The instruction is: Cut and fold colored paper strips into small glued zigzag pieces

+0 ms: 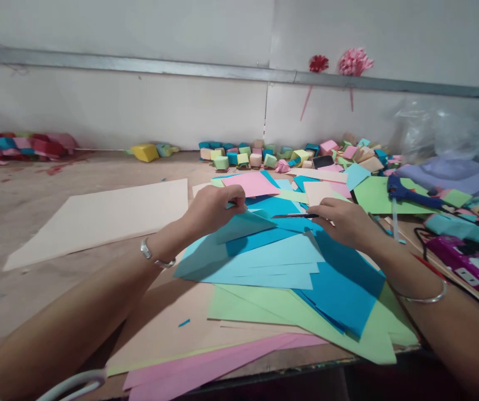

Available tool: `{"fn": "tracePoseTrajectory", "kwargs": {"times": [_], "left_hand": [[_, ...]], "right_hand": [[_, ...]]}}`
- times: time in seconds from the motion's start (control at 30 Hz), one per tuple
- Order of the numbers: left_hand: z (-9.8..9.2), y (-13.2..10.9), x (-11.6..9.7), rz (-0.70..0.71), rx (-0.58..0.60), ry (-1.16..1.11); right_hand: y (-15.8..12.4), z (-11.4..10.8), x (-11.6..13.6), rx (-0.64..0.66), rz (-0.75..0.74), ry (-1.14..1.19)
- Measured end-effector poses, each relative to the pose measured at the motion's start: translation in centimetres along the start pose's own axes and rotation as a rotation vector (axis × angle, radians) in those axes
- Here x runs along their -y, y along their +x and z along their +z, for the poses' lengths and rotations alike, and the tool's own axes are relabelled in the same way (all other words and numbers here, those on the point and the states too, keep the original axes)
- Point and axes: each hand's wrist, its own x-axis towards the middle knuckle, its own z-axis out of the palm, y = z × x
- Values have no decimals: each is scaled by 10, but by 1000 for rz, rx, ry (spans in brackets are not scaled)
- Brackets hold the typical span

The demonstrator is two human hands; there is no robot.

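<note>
White loop [96, 377], cropped; tool [292, 215], part-hidden by right fingers [324, 211]

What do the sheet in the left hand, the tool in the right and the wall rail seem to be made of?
Sheet: probably paper or thin card, matte, with thin, crisp edges.
Tool: likely metal along its thin, glinting part; the rest is too dark to tell.
Rail: seemingly metal, grey with a dull sheen.

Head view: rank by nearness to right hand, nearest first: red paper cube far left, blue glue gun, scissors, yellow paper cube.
1. Scissors: in the right hand.
2. Blue glue gun: to its right.
3. Yellow paper cube: left, near the wall.
4. Red paper cube: far left.
</note>
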Motion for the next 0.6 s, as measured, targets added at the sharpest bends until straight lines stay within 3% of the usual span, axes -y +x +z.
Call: {"fn": "tracePoseTrajectory", "kwargs": {"times": [0.17, 0.27, 0.33, 0.4, 0.5, 0.6], "left_hand": [[5, -2, -4, 2, -46, -43], [20, -8, -4, 21, -253, 95], [32, -13, -3, 108, -393, 273], [41, -17, -1, 211, -405, 394], [45, -20, 2, 351, -312, 524], [43, -21, 4, 375, -461, 635]], "right_hand": [[0, 5, -5, 143, 9, 23], [0, 9, -8, 234, -10, 63], [0, 11, -8, 262, -19, 90], [0, 13, -8, 265, -29, 110], [0, 14, -7, 270, -45, 147], [0, 14, -8, 312, -56, 175]]}}
